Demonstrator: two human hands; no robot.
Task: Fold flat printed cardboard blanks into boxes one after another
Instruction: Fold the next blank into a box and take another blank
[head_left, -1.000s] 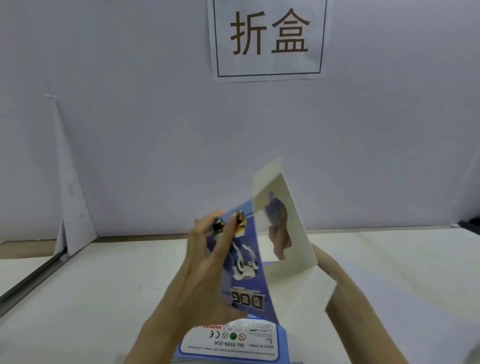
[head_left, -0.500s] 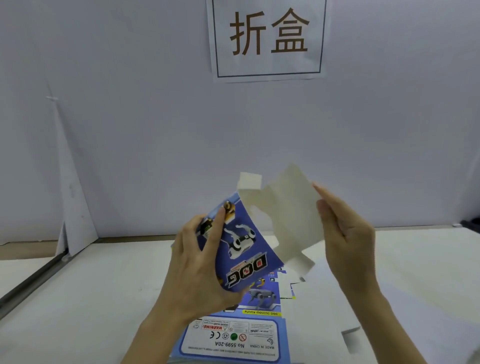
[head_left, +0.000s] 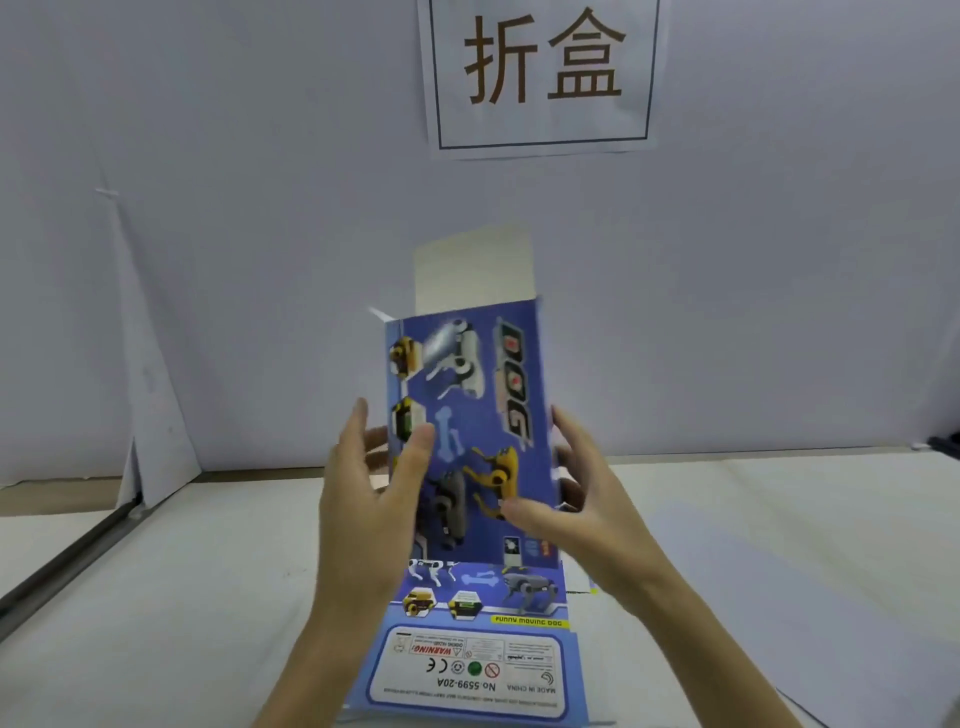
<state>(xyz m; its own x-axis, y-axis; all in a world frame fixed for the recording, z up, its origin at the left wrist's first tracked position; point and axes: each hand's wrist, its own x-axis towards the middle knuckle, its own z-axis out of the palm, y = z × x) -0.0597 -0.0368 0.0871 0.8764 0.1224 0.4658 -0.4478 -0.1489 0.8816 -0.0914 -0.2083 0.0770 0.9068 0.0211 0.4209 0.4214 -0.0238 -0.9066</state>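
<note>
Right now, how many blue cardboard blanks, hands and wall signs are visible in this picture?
Blue cardboard blanks: 2, the held blank and the flat blank on the table
Hands: 2, left hand and right hand
Wall sign: 1
Total: 5

Even soft light, faint shadows, box (head_left: 480, 415) w/ slight motion blur

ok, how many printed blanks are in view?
2. The upright blank is held between the left hand and right hand; the flat blank lies on the table below. More may be stacked underneath.
</note>
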